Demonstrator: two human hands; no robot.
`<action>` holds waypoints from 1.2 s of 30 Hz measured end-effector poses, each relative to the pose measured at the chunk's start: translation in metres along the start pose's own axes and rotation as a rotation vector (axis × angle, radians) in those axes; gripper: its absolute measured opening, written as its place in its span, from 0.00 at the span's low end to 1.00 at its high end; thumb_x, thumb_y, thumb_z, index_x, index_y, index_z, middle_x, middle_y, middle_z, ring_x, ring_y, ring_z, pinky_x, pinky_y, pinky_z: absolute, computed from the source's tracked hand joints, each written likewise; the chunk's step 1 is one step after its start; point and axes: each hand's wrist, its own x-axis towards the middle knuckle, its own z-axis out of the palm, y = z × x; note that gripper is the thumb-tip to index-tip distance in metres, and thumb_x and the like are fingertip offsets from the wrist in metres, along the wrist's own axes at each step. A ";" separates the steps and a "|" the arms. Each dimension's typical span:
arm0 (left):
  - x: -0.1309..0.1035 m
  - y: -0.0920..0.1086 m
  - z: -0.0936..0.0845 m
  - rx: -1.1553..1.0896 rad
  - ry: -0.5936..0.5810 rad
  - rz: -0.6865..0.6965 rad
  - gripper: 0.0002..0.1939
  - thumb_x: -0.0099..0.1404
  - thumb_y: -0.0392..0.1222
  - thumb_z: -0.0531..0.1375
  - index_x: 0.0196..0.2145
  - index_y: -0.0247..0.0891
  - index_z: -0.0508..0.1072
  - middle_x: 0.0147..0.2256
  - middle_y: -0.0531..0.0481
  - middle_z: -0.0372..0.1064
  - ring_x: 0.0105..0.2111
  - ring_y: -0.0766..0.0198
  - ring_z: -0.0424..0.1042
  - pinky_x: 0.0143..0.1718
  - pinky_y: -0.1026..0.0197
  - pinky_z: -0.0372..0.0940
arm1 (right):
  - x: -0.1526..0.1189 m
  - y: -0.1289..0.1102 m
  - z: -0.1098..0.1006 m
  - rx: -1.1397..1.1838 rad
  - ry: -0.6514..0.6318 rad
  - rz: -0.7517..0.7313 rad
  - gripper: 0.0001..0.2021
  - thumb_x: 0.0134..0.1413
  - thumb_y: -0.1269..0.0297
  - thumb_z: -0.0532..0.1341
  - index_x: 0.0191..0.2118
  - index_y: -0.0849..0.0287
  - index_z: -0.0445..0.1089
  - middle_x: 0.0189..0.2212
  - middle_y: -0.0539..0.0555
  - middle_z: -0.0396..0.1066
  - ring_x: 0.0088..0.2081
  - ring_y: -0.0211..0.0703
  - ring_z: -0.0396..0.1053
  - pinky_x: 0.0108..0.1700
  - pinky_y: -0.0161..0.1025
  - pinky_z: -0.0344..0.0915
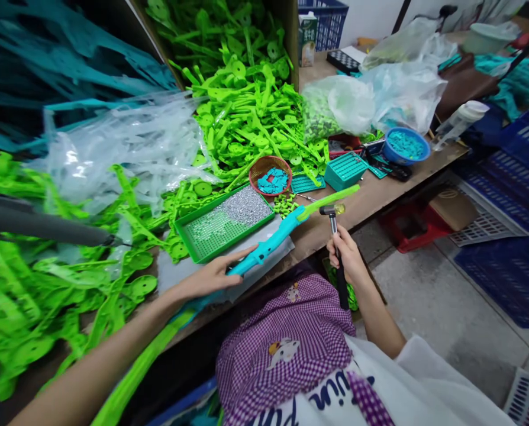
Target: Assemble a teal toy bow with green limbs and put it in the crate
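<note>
My left hand [220, 273] is wrapped round the lower part of a long blue plastic piece [276, 238] lying slantwise at the table's front edge. Bright green parts [329, 201] extend from its upper end. My right hand [345, 254] grips a small hammer [332, 222] by its black handle; the head, with a yellowish face, is up beside the green end. Behind the blue piece sits a green tray [193, 239] of small silvery pieces. A red-brown basket [254, 167] with blue bits stands at the tray's far right corner, near small green pieces [286, 205].
Green plastic parts [247, 112] are heaped behind and at the left. A dark bar [38, 222] juts in from the left. Farther right are a teal basket [345, 171], a blue bowl [406, 146] and plastic bags [357, 100]. Blue crates [508, 272] stand at the right.
</note>
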 end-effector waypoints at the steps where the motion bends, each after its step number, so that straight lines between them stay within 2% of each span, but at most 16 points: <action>1: -0.003 0.000 0.005 0.053 -0.069 0.020 0.33 0.55 0.53 0.60 0.58 0.45 0.70 0.48 0.48 0.76 0.41 0.54 0.75 0.42 0.59 0.69 | -0.001 0.002 -0.003 -0.065 0.001 -0.026 0.27 0.52 0.45 0.60 0.54 0.53 0.60 0.19 0.39 0.56 0.13 0.28 0.50 0.15 0.28 0.45; 3: -0.010 0.000 0.019 0.189 -0.259 0.048 0.35 0.58 0.45 0.57 0.64 0.46 0.62 0.49 0.47 0.75 0.40 0.54 0.75 0.42 0.59 0.67 | -0.005 0.009 -0.011 -0.235 0.003 -0.086 0.23 0.56 0.44 0.57 0.50 0.55 0.62 0.19 0.39 0.56 0.14 0.28 0.51 0.15 0.29 0.47; 5: -0.018 0.004 0.034 0.313 -0.301 0.015 0.37 0.58 0.39 0.54 0.66 0.47 0.57 0.47 0.46 0.75 0.38 0.55 0.75 0.42 0.60 0.66 | -0.009 0.016 -0.019 -0.404 -0.007 -0.116 0.20 0.59 0.45 0.54 0.47 0.56 0.63 0.19 0.40 0.57 0.15 0.30 0.54 0.17 0.29 0.51; 7: -0.023 0.008 0.045 0.356 -0.322 -0.012 0.39 0.57 0.36 0.53 0.68 0.47 0.54 0.45 0.46 0.75 0.36 0.57 0.75 0.41 0.61 0.64 | -0.012 0.023 -0.025 -0.527 -0.025 -0.121 0.19 0.61 0.46 0.52 0.47 0.56 0.63 0.20 0.41 0.59 0.16 0.31 0.58 0.20 0.30 0.56; 10: -0.026 0.014 0.053 0.355 -0.329 -0.056 0.40 0.58 0.36 0.53 0.68 0.49 0.52 0.43 0.48 0.75 0.33 0.58 0.74 0.37 0.62 0.63 | -0.011 0.029 -0.028 -0.701 -0.031 -0.131 0.19 0.64 0.50 0.48 0.51 0.57 0.63 0.23 0.45 0.65 0.19 0.35 0.64 0.26 0.33 0.60; 15: -0.025 0.014 0.058 0.411 -0.335 -0.110 0.40 0.59 0.36 0.54 0.68 0.52 0.50 0.47 0.47 0.75 0.38 0.53 0.76 0.39 0.59 0.64 | 0.006 0.028 -0.026 -1.186 -0.016 -0.073 0.19 0.66 0.57 0.45 0.53 0.58 0.65 0.27 0.53 0.74 0.30 0.46 0.73 0.33 0.35 0.60; 18: -0.027 0.011 0.063 0.448 -0.327 -0.130 0.40 0.60 0.37 0.53 0.68 0.53 0.50 0.49 0.45 0.74 0.41 0.50 0.76 0.41 0.56 0.64 | 0.009 0.018 -0.027 -1.379 -0.011 -0.079 0.19 0.68 0.57 0.44 0.52 0.57 0.66 0.32 0.56 0.77 0.35 0.50 0.75 0.35 0.36 0.58; 20: -0.028 0.009 0.065 0.464 -0.324 -0.135 0.39 0.60 0.37 0.53 0.68 0.53 0.49 0.52 0.45 0.73 0.43 0.48 0.76 0.42 0.55 0.65 | 0.005 0.010 -0.026 -1.429 -0.009 -0.106 0.19 0.68 0.57 0.43 0.51 0.56 0.66 0.32 0.56 0.77 0.35 0.49 0.75 0.34 0.35 0.57; 23: -0.030 0.006 0.068 0.484 -0.327 -0.125 0.39 0.62 0.37 0.53 0.69 0.53 0.48 0.53 0.45 0.72 0.45 0.48 0.75 0.43 0.54 0.65 | -0.003 0.003 -0.022 -1.436 0.092 -0.180 0.20 0.69 0.57 0.40 0.52 0.58 0.65 0.34 0.57 0.77 0.34 0.48 0.75 0.34 0.35 0.56; 25: -0.030 0.005 0.070 0.499 -0.333 -0.124 0.39 0.63 0.37 0.53 0.69 0.53 0.47 0.53 0.45 0.71 0.44 0.48 0.75 0.43 0.54 0.65 | -0.004 0.005 -0.018 -1.500 0.112 -0.139 0.21 0.70 0.58 0.40 0.52 0.59 0.65 0.33 0.58 0.77 0.32 0.47 0.74 0.32 0.35 0.55; 28: -0.031 0.005 0.074 0.525 -0.332 -0.132 0.38 0.64 0.37 0.52 0.69 0.54 0.46 0.52 0.45 0.72 0.44 0.48 0.76 0.43 0.54 0.65 | 0.000 0.012 -0.016 -1.621 0.016 -0.022 0.19 0.69 0.56 0.43 0.49 0.59 0.66 0.30 0.58 0.77 0.29 0.47 0.73 0.31 0.35 0.53; 31: -0.031 0.005 0.077 0.537 -0.325 -0.143 0.38 0.65 0.37 0.52 0.69 0.56 0.45 0.50 0.45 0.73 0.42 0.50 0.76 0.42 0.55 0.65 | 0.006 0.012 -0.022 -1.568 0.003 -0.017 0.19 0.70 0.55 0.42 0.48 0.56 0.66 0.30 0.57 0.77 0.31 0.47 0.73 0.32 0.35 0.52; 36: -0.029 0.007 0.077 0.560 -0.347 -0.171 0.37 0.65 0.37 0.52 0.69 0.55 0.46 0.47 0.44 0.73 0.39 0.50 0.76 0.40 0.55 0.65 | 0.009 -0.002 -0.037 -1.467 0.147 -0.056 0.20 0.70 0.54 0.40 0.48 0.55 0.66 0.29 0.55 0.75 0.32 0.48 0.72 0.32 0.35 0.51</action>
